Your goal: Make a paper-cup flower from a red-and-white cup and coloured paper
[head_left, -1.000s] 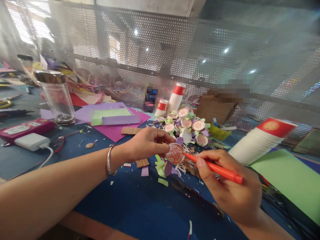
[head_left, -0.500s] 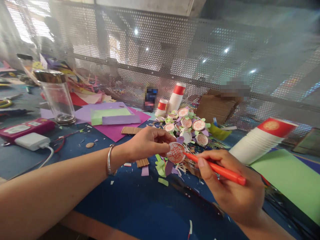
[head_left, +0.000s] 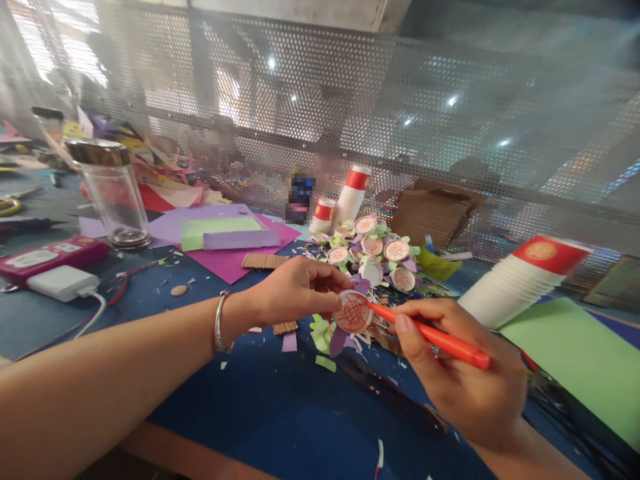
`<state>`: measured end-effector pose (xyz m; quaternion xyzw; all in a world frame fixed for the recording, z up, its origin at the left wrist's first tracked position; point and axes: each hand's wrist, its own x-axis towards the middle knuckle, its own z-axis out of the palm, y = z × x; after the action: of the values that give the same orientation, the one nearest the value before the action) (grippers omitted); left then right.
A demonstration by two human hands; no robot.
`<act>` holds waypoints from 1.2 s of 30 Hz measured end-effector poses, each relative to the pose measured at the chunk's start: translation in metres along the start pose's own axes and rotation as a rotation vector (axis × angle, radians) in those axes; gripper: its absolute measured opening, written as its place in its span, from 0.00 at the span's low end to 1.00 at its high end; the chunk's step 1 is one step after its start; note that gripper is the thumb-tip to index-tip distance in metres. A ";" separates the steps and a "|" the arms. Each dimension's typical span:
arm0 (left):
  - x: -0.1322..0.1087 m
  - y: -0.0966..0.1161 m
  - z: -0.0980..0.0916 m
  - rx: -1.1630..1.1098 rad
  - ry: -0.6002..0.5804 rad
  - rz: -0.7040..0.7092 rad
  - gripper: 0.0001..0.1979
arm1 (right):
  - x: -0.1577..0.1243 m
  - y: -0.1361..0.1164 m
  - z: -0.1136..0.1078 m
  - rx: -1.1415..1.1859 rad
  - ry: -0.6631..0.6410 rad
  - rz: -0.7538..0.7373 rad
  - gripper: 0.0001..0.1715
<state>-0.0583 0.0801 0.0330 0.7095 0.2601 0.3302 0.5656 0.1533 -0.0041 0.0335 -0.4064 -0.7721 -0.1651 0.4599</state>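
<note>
Between the fingertips of my left hand (head_left: pixel 305 288) is a white paper disc (head_left: pixel 354 313) marked with red lines, its edge pinched. Purple paper petals show behind the disc. My right hand (head_left: pixel 467 370) grips a red marker pen (head_left: pixel 440 337), its tip at the disc's upper right edge. Just beyond lies a heap of similar discs (head_left: pixel 397 250) with red patterns and green and purple paper petals. Under the hands, dark-handled scissors (head_left: pixel 385 387) lie on the blue tabletop (head_left: pixel 250 407), partly blurred.
Stacked paper cups (head_left: pixel 525 277) lean at the right beside green paper (head_left: pixel 575 360). Two more cup stacks stand behind the heap. At left are a glass jar (head_left: pixel 113 193), a white charger (head_left: pixel 63 283) and coloured paper sheets (head_left: pixel 225 230). A perforated metal screen (head_left: pixel 280 87) closes the back.
The disc in my left hand has dropped slightly and turned a little. The marker stays almost in place, its tip now near the disc's upper right edge.
</note>
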 end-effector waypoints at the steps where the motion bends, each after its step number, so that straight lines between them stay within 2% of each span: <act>1: 0.000 0.000 0.000 -0.006 -0.005 0.000 0.16 | 0.000 0.000 0.000 -0.005 0.009 -0.005 0.04; 11: 0.001 0.000 -0.001 -0.053 -0.018 -0.020 0.14 | 0.000 -0.003 -0.001 0.014 0.003 -0.010 0.03; 16: -0.001 0.003 -0.001 0.005 -0.068 -0.030 0.14 | -0.001 -0.002 0.000 0.018 -0.011 0.001 0.03; 29: -0.001 0.004 -0.002 0.007 -0.073 -0.025 0.14 | 0.000 -0.004 -0.002 0.033 -0.045 -0.020 0.03; 36: 0.000 0.003 -0.002 -0.017 -0.062 -0.024 0.14 | 0.001 -0.004 -0.002 -0.009 -0.013 -0.030 0.04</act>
<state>-0.0598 0.0807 0.0358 0.7112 0.2483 0.3035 0.5835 0.1515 -0.0073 0.0355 -0.3978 -0.7802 -0.1730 0.4506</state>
